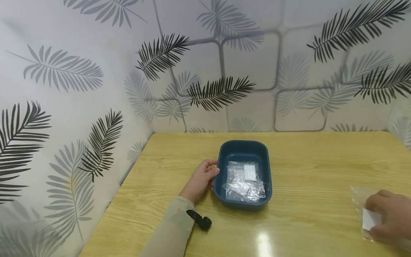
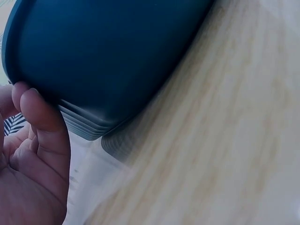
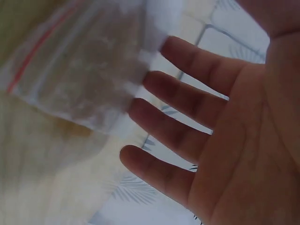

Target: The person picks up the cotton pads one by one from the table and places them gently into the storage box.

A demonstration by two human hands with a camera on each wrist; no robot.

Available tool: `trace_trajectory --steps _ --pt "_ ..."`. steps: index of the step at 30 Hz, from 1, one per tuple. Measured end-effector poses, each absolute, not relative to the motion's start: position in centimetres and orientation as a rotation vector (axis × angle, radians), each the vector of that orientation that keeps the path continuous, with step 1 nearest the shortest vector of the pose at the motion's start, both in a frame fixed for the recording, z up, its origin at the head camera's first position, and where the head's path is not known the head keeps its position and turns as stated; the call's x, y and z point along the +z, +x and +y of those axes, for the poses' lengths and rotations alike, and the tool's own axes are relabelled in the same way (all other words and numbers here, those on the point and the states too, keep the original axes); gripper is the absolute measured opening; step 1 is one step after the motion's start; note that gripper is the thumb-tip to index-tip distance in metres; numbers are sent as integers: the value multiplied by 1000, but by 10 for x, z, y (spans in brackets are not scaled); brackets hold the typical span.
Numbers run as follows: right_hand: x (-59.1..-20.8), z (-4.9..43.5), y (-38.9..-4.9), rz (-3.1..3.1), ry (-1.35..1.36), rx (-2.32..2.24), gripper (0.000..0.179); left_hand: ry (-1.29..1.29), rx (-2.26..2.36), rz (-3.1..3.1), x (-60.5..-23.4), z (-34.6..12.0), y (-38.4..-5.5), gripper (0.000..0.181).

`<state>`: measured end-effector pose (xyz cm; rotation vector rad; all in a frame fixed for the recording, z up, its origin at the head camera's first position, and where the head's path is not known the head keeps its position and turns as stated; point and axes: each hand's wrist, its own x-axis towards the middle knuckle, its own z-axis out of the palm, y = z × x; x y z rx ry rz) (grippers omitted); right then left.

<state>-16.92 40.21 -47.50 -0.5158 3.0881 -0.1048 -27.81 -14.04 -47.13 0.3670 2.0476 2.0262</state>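
Note:
A blue plastic tub point(image 1: 242, 206) sits near the middle of the wooden table. My left hand point(image 1: 201, 178) holds its left side, the thumb and a finger at the rim in the left wrist view. Inside the tub lie clear plastic bags point(image 1: 239, 185), one showing a white label point(image 1: 249, 172). Far to the right, my right hand point(image 1: 390, 216) holds a clear zip-lock bag point(image 1: 358, 200) with a white piece point(image 1: 370, 218) showing in it. A red seal line crosses this bag point(image 3: 89, 65) in the right wrist view, where the fingertips meet its edge; the thumb's contact is hidden.
The wooden table point(image 1: 308, 167) reaches back to a wall point(image 1: 250, 64) patterned with leaves. A black strap point(image 1: 199, 219) is on the left wrist, close to the tub's lower left corner. Light reflects off the table in front of the tub.

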Motion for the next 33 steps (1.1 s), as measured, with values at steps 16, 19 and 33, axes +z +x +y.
trace_trajectory --steps 16,19,33 --pt "-466 387 -168 3087 -471 -150 72 384 2011 2067 -473 -142 -279 39" --pt "-465 387 -170 3108 -499 -170 73 384 2006 2068 -472 -143 -280 39" --pt "-448 366 -174 3054 -452 -4 66 372 2015 2050 -471 -142 -278 40"
